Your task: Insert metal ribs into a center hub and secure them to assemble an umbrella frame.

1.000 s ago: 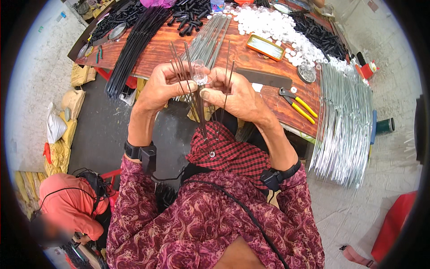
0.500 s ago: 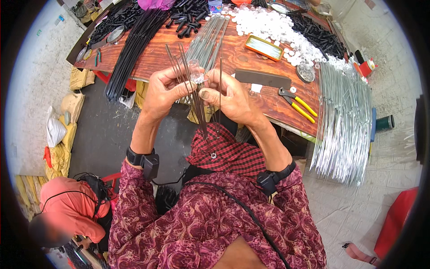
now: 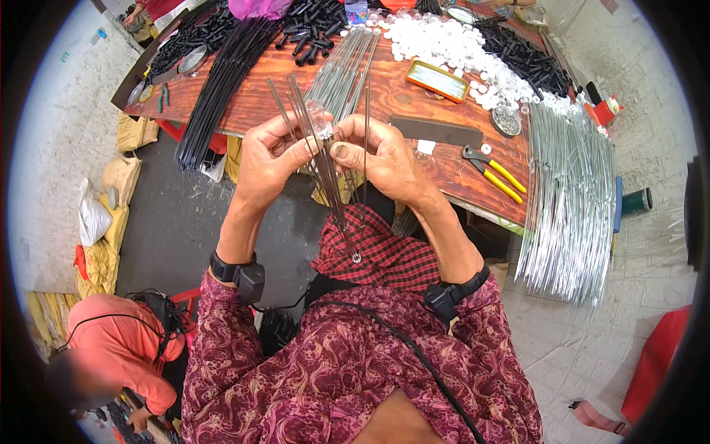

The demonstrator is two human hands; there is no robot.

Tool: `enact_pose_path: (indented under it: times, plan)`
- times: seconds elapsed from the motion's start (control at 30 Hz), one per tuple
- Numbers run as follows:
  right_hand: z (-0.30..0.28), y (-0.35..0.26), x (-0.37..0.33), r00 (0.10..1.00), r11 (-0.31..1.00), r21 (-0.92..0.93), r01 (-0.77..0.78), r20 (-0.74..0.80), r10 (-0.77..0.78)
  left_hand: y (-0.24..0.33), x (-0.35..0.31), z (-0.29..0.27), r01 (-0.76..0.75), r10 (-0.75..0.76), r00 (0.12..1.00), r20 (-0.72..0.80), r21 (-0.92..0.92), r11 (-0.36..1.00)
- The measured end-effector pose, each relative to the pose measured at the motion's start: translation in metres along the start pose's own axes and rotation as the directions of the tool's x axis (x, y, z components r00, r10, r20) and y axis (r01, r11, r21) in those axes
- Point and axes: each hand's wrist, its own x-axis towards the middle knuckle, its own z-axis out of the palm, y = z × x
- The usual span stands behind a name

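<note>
Rods, thin, straight and dark, narrow downward over a soft red-and-black checked cloth and fan out above, near a red-brown grained wooden table. Among them, raised between both hands, is a shiny, clear, cup-shaped plastic piece; the left hand has thumb and fingers clamped on it, while the right hand holds thumb and forefinger close together beside it, gripping what I cannot tell. Compared with a second ago, the piece leans farther left, and a red sleeve shows at upper left.
</note>
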Motion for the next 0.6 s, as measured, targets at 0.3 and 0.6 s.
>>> enact_pose_path:
  times: [0.3,0.6]
  plan:
    - [-0.001,-0.012,0.002,0.995,0.995,-0.023,0.099,-0.032,-0.1,0.005,0.008,0.002,-0.095,0.096,0.995,0.007,-0.069,0.993]
    - [-0.019,0.0,-0.002,0.998,1.0,0.0,0.005,0.069,-0.005,0.015,0.009,-0.001,0.191,-0.199,0.977,0.076,0.099,0.977]
